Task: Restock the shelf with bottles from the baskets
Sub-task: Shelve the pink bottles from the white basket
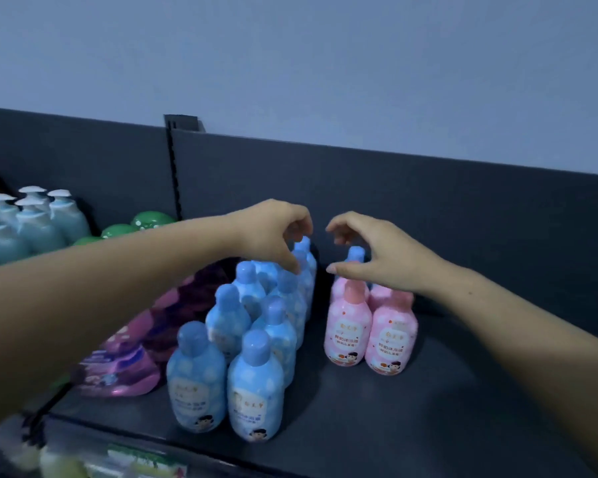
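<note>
Nearest to the person, at about 6 o'clock on the dark shelf (377, 408), stand two rows of blue bottles (256, 384), all upright, their long axis vertical. The front ones carry a pale label with a cartoon child's face low down; the writing looks like Chinese characters, but it is too blurred to read. At 5 o'clock, a little farther in, stand the pink bottles (390, 339), apart from the blue rows. Their labels show red characters and the same kind of child's face; I cannot read a brand there either.

Farther back, at 12 o'clock, both hands are over the rear of the rows. The left hand (273, 232) has its fingers (299, 224) curled downward over the cap of the rearmost blue bottle (306, 257), which lies directly under them; whether they grip the cap or only touch it I cannot tell. The right hand (380, 257) is half open, thumb stretched toward the left, and holds nothing; a blue cap (355, 252) shows just beneath it, behind the pink bottles. So the left hand is the nearer one to the blue row, the right hand to the pink group.

At 10 o'clock are purple pouches (132, 357), and beyond them green caps (145, 220) and pale pump bottles (32, 222). No basket is clearly in view.
</note>
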`<state>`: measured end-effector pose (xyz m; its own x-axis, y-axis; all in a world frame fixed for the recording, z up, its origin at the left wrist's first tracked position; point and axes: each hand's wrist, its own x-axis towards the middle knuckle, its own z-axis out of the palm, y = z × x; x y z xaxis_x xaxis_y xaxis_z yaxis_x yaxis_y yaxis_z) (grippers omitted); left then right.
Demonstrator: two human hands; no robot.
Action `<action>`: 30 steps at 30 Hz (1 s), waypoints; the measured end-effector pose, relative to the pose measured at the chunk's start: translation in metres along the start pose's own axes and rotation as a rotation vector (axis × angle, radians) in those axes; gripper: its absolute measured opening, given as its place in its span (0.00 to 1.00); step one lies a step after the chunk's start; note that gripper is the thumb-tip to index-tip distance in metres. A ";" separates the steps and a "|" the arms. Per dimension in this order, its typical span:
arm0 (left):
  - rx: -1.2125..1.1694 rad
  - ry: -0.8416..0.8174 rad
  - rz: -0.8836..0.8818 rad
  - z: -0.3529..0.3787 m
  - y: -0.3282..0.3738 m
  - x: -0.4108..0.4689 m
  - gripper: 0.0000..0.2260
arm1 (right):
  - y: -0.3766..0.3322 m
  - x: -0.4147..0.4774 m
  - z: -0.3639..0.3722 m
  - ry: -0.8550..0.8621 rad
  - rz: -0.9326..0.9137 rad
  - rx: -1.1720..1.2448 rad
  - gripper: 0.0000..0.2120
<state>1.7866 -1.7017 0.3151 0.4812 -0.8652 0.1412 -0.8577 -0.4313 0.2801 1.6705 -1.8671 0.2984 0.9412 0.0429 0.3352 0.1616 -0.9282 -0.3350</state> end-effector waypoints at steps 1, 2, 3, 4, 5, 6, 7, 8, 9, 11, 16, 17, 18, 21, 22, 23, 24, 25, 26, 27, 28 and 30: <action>0.025 0.030 -0.042 -0.009 -0.010 -0.011 0.22 | -0.012 0.014 0.002 -0.006 -0.051 -0.027 0.22; 0.051 0.058 -0.090 -0.018 -0.022 -0.023 0.22 | -0.024 0.029 0.006 -0.012 -0.101 -0.049 0.22; 0.080 0.087 -0.140 -0.026 -0.035 -0.037 0.22 | -0.038 0.044 0.009 -0.020 -0.147 -0.062 0.22; 0.108 0.116 -0.190 -0.035 -0.049 -0.052 0.22 | -0.054 0.059 0.015 -0.030 -0.192 -0.072 0.22; 0.138 0.144 -0.240 -0.043 -0.062 -0.070 0.22 | -0.070 0.073 0.021 -0.040 -0.238 -0.081 0.22; 0.165 0.163 -0.294 -0.051 -0.076 -0.089 0.22 | -0.087 0.088 0.029 -0.051 -0.285 -0.092 0.22; 0.191 0.175 -0.353 -0.058 -0.091 -0.109 0.22 | -0.106 0.101 0.037 -0.064 -0.329 -0.105 0.22; 0.212 0.182 -0.416 -0.065 -0.106 -0.131 0.22 | -0.125 0.114 0.047 -0.079 -0.372 -0.117 0.22; 0.226 0.189 -0.475 -0.071 -0.119 -0.154 0.22 | -0.145 0.125 0.057 -0.096 -0.411 -0.129 0.22; 0.242 0.203 -0.577 -0.082 -0.143 -0.199 0.22 | -0.185 0.144 0.077 -0.129 -0.483 -0.145 0.22; 0.329 0.158 -0.853 -0.110 -0.191 -0.327 0.24 | -0.296 0.183 0.148 -0.228 -0.659 -0.189 0.22; 0.335 0.143 -0.906 -0.114 -0.200 -0.352 0.24 | -0.319 0.189 0.164 -0.246 -0.695 -0.197 0.21; 0.337 0.133 -0.954 -0.117 -0.208 -0.378 0.23 | -0.341 0.195 0.179 -0.266 -0.731 -0.198 0.21; 0.334 0.120 -1.080 -0.120 -0.226 -0.448 0.21 | -0.406 0.208 0.226 -0.341 -0.824 -0.180 0.22; 0.325 0.121 -1.116 -0.119 -0.233 -0.469 0.22 | -0.425 0.210 0.242 -0.368 -0.849 -0.174 0.23; 0.315 0.121 -1.148 -0.117 -0.239 -0.488 0.23 | -0.443 0.211 0.257 -0.397 -0.873 -0.167 0.23; 0.299 0.121 -1.182 -0.115 -0.246 -0.508 0.23 | -0.460 0.213 0.273 -0.426 -0.894 -0.163 0.24; 0.281 0.120 -1.215 -0.111 -0.252 -0.525 0.24 | -0.476 0.213 0.289 -0.451 -0.912 -0.163 0.24; 0.261 0.116 -1.249 -0.107 -0.259 -0.540 0.24 | -0.490 0.214 0.304 -0.475 -0.927 -0.162 0.24; 0.238 0.108 -1.282 -0.103 -0.265 -0.554 0.24 | -0.503 0.215 0.320 -0.498 -0.941 -0.158 0.24; 0.211 0.102 -1.310 -0.098 -0.272 -0.566 0.25 | -0.515 0.216 0.335 -0.523 -0.955 -0.152 0.24; 0.155 0.098 -1.357 -0.088 -0.286 -0.585 0.26 | -0.535 0.220 0.364 -0.575 -0.982 -0.149 0.24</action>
<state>1.7661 -1.0496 0.2363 0.9573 0.2751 -0.0887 0.2856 -0.9475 0.1437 1.8989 -1.2264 0.2311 0.4308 0.8997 -0.0702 0.9006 -0.4336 -0.0306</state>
